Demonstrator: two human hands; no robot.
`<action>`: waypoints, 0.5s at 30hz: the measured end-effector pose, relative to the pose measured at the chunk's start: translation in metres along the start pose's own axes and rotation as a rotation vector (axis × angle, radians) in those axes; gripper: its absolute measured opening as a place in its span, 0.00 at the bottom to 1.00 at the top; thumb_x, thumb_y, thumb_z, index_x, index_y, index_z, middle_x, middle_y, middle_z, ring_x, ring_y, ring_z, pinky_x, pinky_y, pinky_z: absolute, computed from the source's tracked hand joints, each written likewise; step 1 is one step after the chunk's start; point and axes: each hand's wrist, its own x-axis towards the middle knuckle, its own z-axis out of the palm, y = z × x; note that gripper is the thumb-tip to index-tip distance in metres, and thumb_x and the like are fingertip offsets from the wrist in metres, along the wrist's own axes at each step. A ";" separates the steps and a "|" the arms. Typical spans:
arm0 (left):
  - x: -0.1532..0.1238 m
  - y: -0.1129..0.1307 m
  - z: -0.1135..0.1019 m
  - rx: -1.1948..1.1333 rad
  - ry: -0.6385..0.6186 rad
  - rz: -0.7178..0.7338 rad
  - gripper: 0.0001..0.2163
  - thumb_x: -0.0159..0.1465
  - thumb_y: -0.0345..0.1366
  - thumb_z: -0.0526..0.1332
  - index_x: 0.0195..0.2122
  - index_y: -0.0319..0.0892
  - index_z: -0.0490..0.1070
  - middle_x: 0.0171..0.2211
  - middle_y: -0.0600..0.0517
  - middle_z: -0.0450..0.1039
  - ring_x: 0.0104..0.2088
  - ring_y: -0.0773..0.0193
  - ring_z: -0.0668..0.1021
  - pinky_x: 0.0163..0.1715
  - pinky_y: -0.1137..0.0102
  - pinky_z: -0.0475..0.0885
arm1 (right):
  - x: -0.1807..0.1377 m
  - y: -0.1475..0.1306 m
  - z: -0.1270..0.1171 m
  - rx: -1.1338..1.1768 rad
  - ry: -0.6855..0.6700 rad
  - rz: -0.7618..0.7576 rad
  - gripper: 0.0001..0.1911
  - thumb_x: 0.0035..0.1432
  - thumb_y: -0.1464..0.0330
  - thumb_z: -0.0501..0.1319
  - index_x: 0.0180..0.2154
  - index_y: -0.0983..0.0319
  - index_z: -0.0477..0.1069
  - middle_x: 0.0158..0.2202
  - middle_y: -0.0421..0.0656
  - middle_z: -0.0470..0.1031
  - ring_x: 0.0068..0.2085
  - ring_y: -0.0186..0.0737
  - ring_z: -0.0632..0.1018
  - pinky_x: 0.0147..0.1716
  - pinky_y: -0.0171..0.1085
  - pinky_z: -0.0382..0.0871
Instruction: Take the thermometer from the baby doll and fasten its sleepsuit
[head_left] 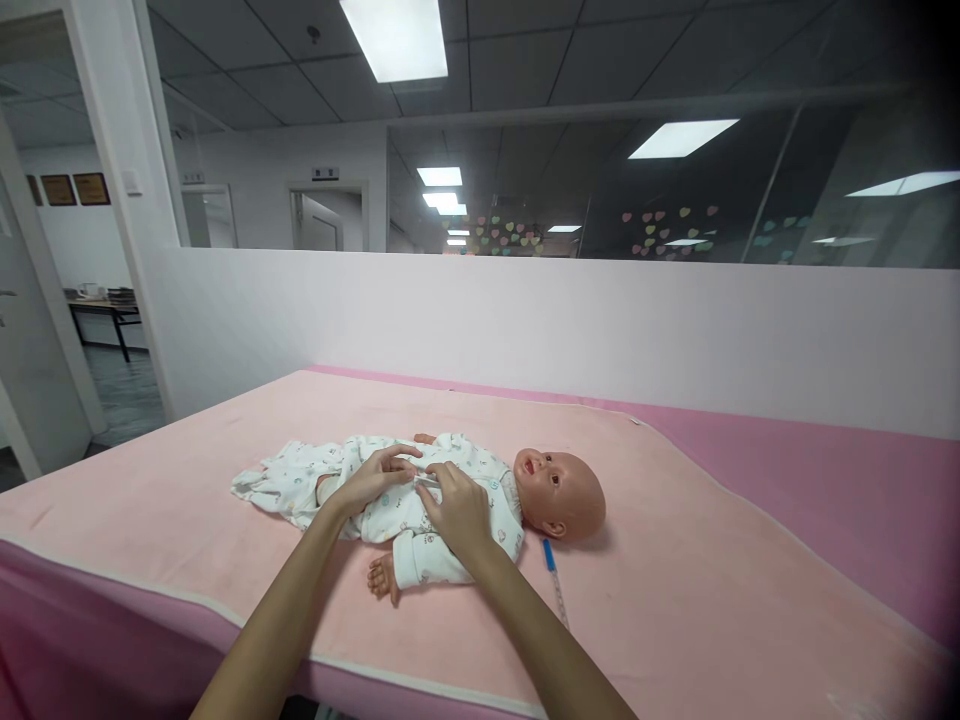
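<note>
Baby doll [559, 487] lying on its back near the middle of a pink padded table [712, 560], head toward the right edge, feet toward the left edge. Dressed in a white printed sleepsuit [390, 515], its empty legs spread flat toward the left. Left hand [373, 478] resting on the doll's belly, fingers curled and pinching the front of the sleepsuit. Right hand [459, 508] on the doll's chest, just beside the left, fingertips bent narrow onto the same strip of fabric. Thin thermometer with a blue tip [554, 580] lying on the table toward the near edge, close below the doll's head. White partition wall [525, 320] along the far edge.
</note>
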 end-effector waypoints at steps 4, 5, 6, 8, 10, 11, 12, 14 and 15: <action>-0.001 0.001 0.001 -0.013 -0.005 0.023 0.22 0.52 0.39 0.62 0.48 0.43 0.63 0.28 0.52 0.72 0.28 0.68 0.73 0.29 0.74 0.65 | 0.000 0.001 0.002 -0.005 0.006 0.011 0.05 0.55 0.65 0.57 0.35 0.58 0.66 0.30 0.37 0.71 0.30 0.33 0.71 0.24 0.32 0.51; -0.001 0.002 0.001 -0.022 0.000 0.040 0.23 0.52 0.38 0.63 0.50 0.44 0.62 0.28 0.53 0.73 0.29 0.67 0.73 0.31 0.73 0.66 | 0.000 0.001 0.002 -0.009 0.007 0.011 0.05 0.55 0.65 0.56 0.35 0.58 0.67 0.30 0.38 0.71 0.30 0.33 0.71 0.24 0.32 0.51; -0.002 0.002 0.001 -0.029 0.010 0.054 0.25 0.52 0.37 0.63 0.51 0.44 0.60 0.29 0.52 0.73 0.30 0.67 0.73 0.33 0.72 0.66 | 0.000 0.001 0.003 -0.015 0.007 0.008 0.05 0.55 0.64 0.56 0.34 0.58 0.67 0.30 0.38 0.71 0.30 0.33 0.71 0.24 0.32 0.51; -0.002 0.002 0.002 -0.037 0.037 0.062 0.28 0.51 0.36 0.63 0.54 0.45 0.57 0.32 0.51 0.74 0.34 0.65 0.74 0.37 0.70 0.67 | 0.000 0.002 0.004 -0.029 0.009 -0.005 0.06 0.56 0.64 0.56 0.34 0.57 0.69 0.29 0.38 0.70 0.29 0.33 0.70 0.24 0.32 0.50; -0.003 0.003 0.003 -0.037 0.038 0.049 0.30 0.51 0.35 0.63 0.55 0.45 0.55 0.36 0.48 0.74 0.37 0.63 0.74 0.39 0.68 0.67 | -0.001 0.002 0.004 -0.040 0.012 -0.018 0.06 0.56 0.64 0.55 0.35 0.57 0.69 0.28 0.38 0.70 0.29 0.32 0.70 0.23 0.32 0.50; -0.003 0.003 0.003 -0.033 0.030 0.045 0.29 0.52 0.35 0.62 0.55 0.45 0.54 0.37 0.47 0.74 0.38 0.62 0.74 0.39 0.68 0.67 | -0.001 0.002 0.004 -0.042 0.014 -0.022 0.07 0.56 0.64 0.55 0.35 0.56 0.70 0.28 0.38 0.69 0.28 0.32 0.69 0.23 0.32 0.50; -0.003 0.003 0.003 -0.025 0.024 0.043 0.29 0.52 0.35 0.62 0.55 0.46 0.55 0.39 0.47 0.74 0.38 0.62 0.74 0.39 0.68 0.67 | -0.001 0.002 0.004 -0.043 0.017 -0.024 0.07 0.56 0.64 0.55 0.36 0.56 0.70 0.27 0.38 0.69 0.28 0.32 0.69 0.23 0.32 0.50; -0.003 0.004 0.003 0.003 0.016 0.041 0.27 0.53 0.35 0.61 0.54 0.45 0.57 0.39 0.47 0.73 0.38 0.62 0.74 0.38 0.68 0.67 | -0.001 0.002 0.004 -0.045 0.020 -0.020 0.06 0.56 0.64 0.56 0.35 0.56 0.70 0.27 0.37 0.69 0.28 0.32 0.69 0.23 0.32 0.50; -0.003 0.005 0.003 0.018 0.018 0.042 0.26 0.53 0.35 0.61 0.53 0.45 0.58 0.38 0.47 0.74 0.38 0.62 0.74 0.38 0.68 0.67 | -0.001 0.002 0.004 -0.045 0.021 -0.016 0.06 0.56 0.64 0.56 0.34 0.56 0.70 0.27 0.37 0.69 0.28 0.31 0.69 0.23 0.32 0.50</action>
